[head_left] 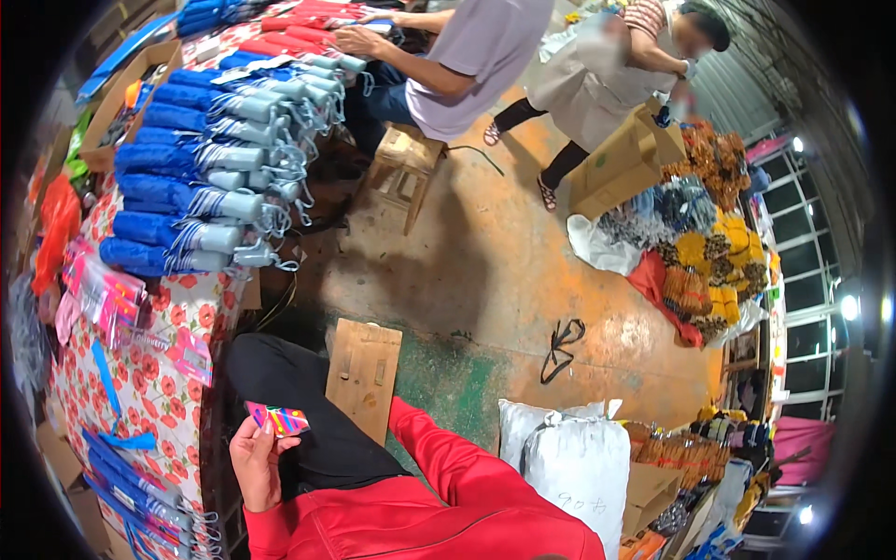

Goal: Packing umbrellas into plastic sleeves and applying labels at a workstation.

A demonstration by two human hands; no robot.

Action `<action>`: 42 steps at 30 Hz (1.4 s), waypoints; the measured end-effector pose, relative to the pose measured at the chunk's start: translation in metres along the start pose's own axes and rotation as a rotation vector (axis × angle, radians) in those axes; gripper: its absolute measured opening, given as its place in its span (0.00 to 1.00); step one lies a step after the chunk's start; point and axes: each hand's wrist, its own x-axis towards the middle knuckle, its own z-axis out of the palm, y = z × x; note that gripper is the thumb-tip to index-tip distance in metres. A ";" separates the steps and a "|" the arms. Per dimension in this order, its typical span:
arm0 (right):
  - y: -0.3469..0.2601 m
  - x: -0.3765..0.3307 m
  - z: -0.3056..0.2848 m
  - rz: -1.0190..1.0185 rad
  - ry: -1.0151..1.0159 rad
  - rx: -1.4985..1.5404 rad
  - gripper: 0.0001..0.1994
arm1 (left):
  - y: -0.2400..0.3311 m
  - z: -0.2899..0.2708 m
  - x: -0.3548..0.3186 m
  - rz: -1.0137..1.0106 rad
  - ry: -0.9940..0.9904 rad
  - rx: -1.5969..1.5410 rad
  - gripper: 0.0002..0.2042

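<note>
Spreading widest, the floor [448,271] lies ahead and to the right of our left hand [257,459]. The worktop [173,411], under a cloth of red flowers, runs along the left of that hand and on ahead of it. Well ahead, a seated person [485,75] in a pale shirt works at its far end, and a standing person [607,84] leans by an upright cardboard box [621,163] further to the right. To the hand's right, well apart from it, we see a stuffed white sack [574,476].

Ahead and to the left, rows of blue folded umbrellas [177,177] with pale handles lie side by side; more blue umbrellas [140,485] lie left of the hand. A wooden stool [364,369] stands near, ahead and to the right, and a looped black strap [563,350] lies farther right on the floor. Smallest is the bright pink patterned packet [280,420], pinched between our left thumb and fingers above our dark-trousered leg [317,401]. Our right hand is out of sight, so we cannot tell its state.
</note>
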 end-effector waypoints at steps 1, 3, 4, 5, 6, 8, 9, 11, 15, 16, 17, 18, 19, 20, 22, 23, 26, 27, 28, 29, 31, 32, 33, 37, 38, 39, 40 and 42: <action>-0.001 -0.002 0.004 0.011 0.004 0.025 0.28 | 0.000 0.004 0.001 -0.003 0.010 0.011 0.09; 0.004 -0.004 0.011 0.045 0.014 0.074 0.30 | -0.001 0.010 0.002 -0.011 0.042 0.034 0.09; 0.013 -0.004 0.017 0.062 0.018 0.098 0.31 | -0.002 0.012 0.003 -0.013 0.058 0.045 0.09; 0.012 -0.004 0.023 0.081 0.021 0.112 0.32 | -0.005 0.014 0.003 -0.015 0.052 0.046 0.09; 0.007 -0.003 0.029 0.101 0.025 0.125 0.33 | -0.009 0.015 0.003 -0.011 0.050 0.041 0.09; 0.011 -0.009 0.040 0.148 0.026 0.161 0.35 | -0.009 0.008 0.004 -0.003 0.052 0.043 0.11; 0.013 -0.008 0.047 0.173 0.027 0.179 0.36 | -0.008 0.006 0.005 0.001 0.054 0.045 0.12; 0.013 -0.010 0.046 0.158 0.013 0.179 0.36 | -0.004 0.009 0.007 0.006 0.052 0.038 0.11; 0.009 -0.022 0.042 0.133 -0.030 0.174 0.36 | -0.003 0.020 0.007 0.025 0.065 0.017 0.10; 0.014 -0.025 0.060 0.131 -0.014 0.243 0.35 | -0.005 0.016 0.010 0.030 0.071 0.028 0.10; 0.022 -0.029 0.082 0.138 0.001 0.307 0.33 | -0.008 0.010 0.009 0.039 0.085 0.037 0.10; 0.028 -0.034 0.104 0.144 0.016 0.372 0.31 | -0.009 0.004 0.009 0.048 0.098 0.047 0.10; 0.026 -0.039 0.118 0.136 0.034 0.436 0.29 | -0.010 0.002 0.008 0.053 0.097 0.051 0.11; 0.020 -0.040 0.120 0.106 0.030 0.446 0.29 | -0.010 0.004 0.009 0.046 0.067 0.055 0.11; 0.012 -0.040 0.124 0.091 0.039 0.451 0.29 | -0.012 0.006 0.010 0.049 0.056 0.072 0.12; 0.009 -0.040 0.125 0.088 0.044 0.451 0.29 | -0.013 0.007 0.009 0.053 0.055 0.080 0.13; 0.004 -0.039 0.125 0.097 0.057 0.443 0.28 | -0.019 0.004 0.010 0.068 0.065 0.091 0.13; 0.005 -0.038 0.127 0.107 0.060 0.440 0.28 | -0.021 0.002 0.010 0.079 0.089 0.094 0.13; 0.004 -0.036 0.128 0.118 0.063 0.436 0.28 | -0.022 0.000 0.010 0.091 0.114 0.097 0.13; 0.004 -0.034 0.129 0.128 0.067 0.432 0.28 | -0.022 -0.001 0.011 0.103 0.138 0.100 0.13; 0.001 -0.035 0.123 0.101 0.070 0.440 0.27 | -0.023 -0.001 0.014 0.106 0.120 0.105 0.13; -0.001 -0.036 0.119 0.083 0.076 0.443 0.27 | -0.023 0.000 0.016 0.111 0.112 0.106 0.13; -0.002 -0.037 0.116 0.065 0.082 0.446 0.26 | -0.024 0.000 0.017 0.115 0.104 0.107 0.13; 0.013 -0.032 0.117 -0.134 0.155 0.181 0.25 | -0.027 -0.011 0.017 0.099 0.126 0.087 0.10; 0.016 -0.029 0.115 -0.244 0.193 0.056 0.24 | -0.030 -0.011 0.019 0.081 0.120 0.079 0.09; 0.019 -0.025 0.113 -0.352 0.235 -0.070 0.24 | -0.033 -0.010 0.022 0.064 0.113 0.072 0.07; 0.024 -0.019 0.114 -0.453 0.278 -0.194 0.24 | -0.034 -0.012 0.024 0.054 0.093 0.085 0.07; 0.034 -0.012 0.116 -0.633 0.374 -0.457 0.23 | -0.040 -0.019 0.027 0.060 0.094 0.091 0.06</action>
